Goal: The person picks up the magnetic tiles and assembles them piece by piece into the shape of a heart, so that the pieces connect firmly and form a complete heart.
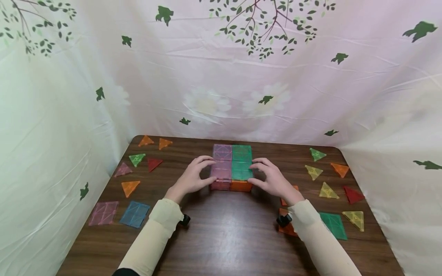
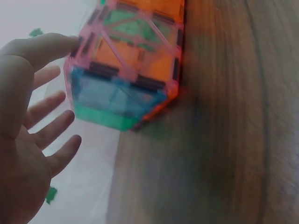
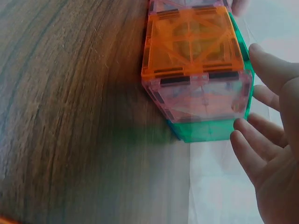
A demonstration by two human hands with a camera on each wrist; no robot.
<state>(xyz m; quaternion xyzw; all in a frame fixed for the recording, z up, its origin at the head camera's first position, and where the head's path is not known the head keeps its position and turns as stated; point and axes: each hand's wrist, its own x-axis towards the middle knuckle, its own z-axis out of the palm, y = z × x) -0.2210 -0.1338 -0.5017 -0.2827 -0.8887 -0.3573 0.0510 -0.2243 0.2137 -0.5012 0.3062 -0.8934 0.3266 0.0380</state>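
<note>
Head view: one tile box [image 1: 232,163], translucent, pink and green on top, sitting mid-frame on a brown table [image 1: 228,237]. Left hand [image 1: 191,177]: flanking the box's left side, fingers loosely bent and spread, thumb reaching the near left corner. Right hand [image 1: 274,179]: flanking the right side, fingers likewise parted, fingertips reaching the green edge. The box is lying between both hands, neither closing around it. Left wrist view: thumb tip meeting the box's edge at upper left; other fingers fanning out beside a blue panel [image 2: 112,93], contact unclear. Right wrist view: thumb lying along the green edge at upper right; two fingertips hovering near the box's lower right corner. Loose tiles: pink square [image 1: 103,212] and blue square [image 1: 135,214] lying lower left; green square [image 1: 333,225] lying lower right.
</note>
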